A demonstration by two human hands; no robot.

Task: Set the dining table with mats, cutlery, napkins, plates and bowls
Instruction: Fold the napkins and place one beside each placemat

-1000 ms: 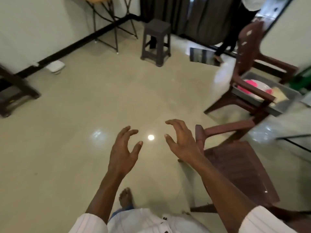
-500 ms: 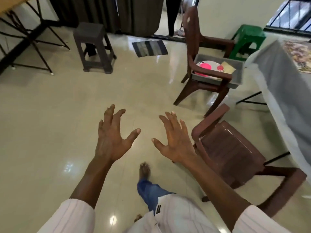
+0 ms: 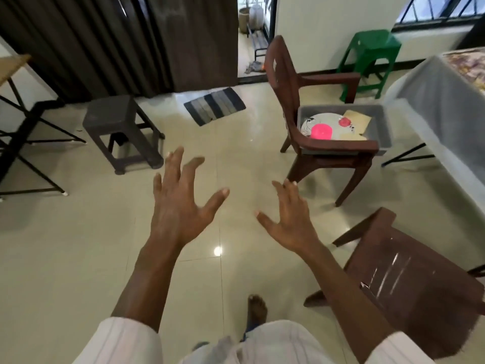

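I see left hand (image 3: 181, 206) and right hand (image 3: 291, 219) spread, empty, over the floor. Grey tub (image 3: 378, 119) holding plate (image 3: 320, 122) sits on chair (image 3: 309, 143) seat.

A white round plate (image 3: 325, 119) with a red flower print lies flat in a grey plastic tub (image 3: 385, 127) on the seat of a brown plastic chair (image 3: 283, 82). A bright pink round bowl (image 3: 321, 132) sits on the plate's near edge. Cream folded napkins (image 3: 357, 119) lie along the tub's right side, overlapping the plate. Just right of the tub stands the grey-clothed table (image 3: 441, 101), with a patterned mat (image 3: 467, 64) on top.
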